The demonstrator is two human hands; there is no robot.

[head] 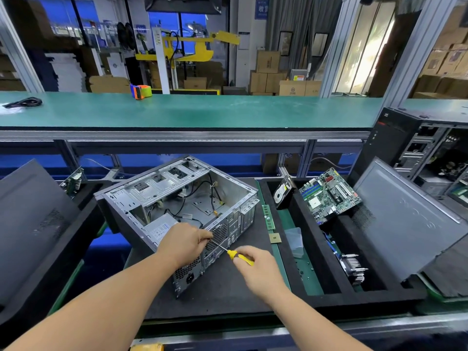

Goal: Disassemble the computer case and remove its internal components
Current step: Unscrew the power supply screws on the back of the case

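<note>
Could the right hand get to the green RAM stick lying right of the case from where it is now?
Probably yes. The RAM stick lies flat in the open beyond the right hand, with nothing over it. But that hand grips the screwdriver, so it would likely have to put it down first.

Head camera looks down, close over workbench [228, 295].

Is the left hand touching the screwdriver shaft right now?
Touching. The head view shows the left hand with fingers pinching the screwdriver shaft near the computer case rear panel.
</note>
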